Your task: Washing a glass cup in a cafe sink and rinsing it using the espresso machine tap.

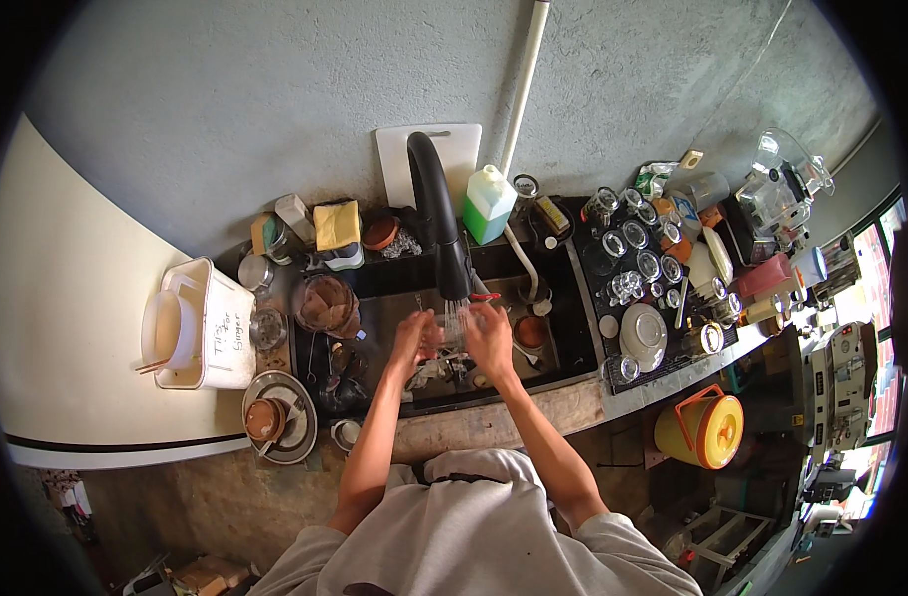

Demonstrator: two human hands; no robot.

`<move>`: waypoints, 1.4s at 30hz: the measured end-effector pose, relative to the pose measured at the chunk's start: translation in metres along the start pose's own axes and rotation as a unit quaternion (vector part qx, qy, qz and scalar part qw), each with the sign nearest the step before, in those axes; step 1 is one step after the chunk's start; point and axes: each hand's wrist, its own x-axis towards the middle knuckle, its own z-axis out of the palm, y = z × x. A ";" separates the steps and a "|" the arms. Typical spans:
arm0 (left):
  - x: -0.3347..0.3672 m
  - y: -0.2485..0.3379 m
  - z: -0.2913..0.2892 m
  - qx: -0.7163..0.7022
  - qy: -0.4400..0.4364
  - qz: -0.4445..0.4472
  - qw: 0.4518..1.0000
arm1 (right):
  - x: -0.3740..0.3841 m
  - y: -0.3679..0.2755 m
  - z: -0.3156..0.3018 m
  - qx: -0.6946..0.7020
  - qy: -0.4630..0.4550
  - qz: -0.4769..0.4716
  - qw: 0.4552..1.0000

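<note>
Water streams in a spray from the black faucet (439,204) over the dark sink (379,308). My left hand (414,340) and my right hand (487,343) are on either side of that spray, fingers curled and slightly blurred. A clear, see-through shape shows between them; whether it is a glass or only water, I cannot tell. Beneath my hands, cutlery and other small items lie in the basin. To the right of my right hand, a small reddish-brown bowl (530,332) sits in the sink.
Behind the sink stand a jug of green liquid (489,206) and a yellow sponge (337,226). Stacked bowls (327,303) and a plate with a brown bowl (265,419) are at left, beside a white bin (226,338). Several glasses and a white plate (643,338) crowd the right-hand counter.
</note>
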 end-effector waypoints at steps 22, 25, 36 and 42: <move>-0.002 -0.028 0.043 -0.026 0.030 0.089 0.995 | -0.015 0.007 -0.024 -0.139 0.072 -0.201 0.967; -0.029 0.008 0.070 0.152 0.039 0.366 0.917 | -0.019 0.036 -0.034 0.387 0.032 0.179 0.904; -0.041 0.029 0.058 0.197 0.001 0.344 0.918 | -0.013 0.089 0.026 0.666 -0.075 0.311 0.674; -0.051 0.037 0.056 0.185 -0.083 0.335 0.920 | -0.020 0.059 0.026 0.569 -0.195 0.285 0.747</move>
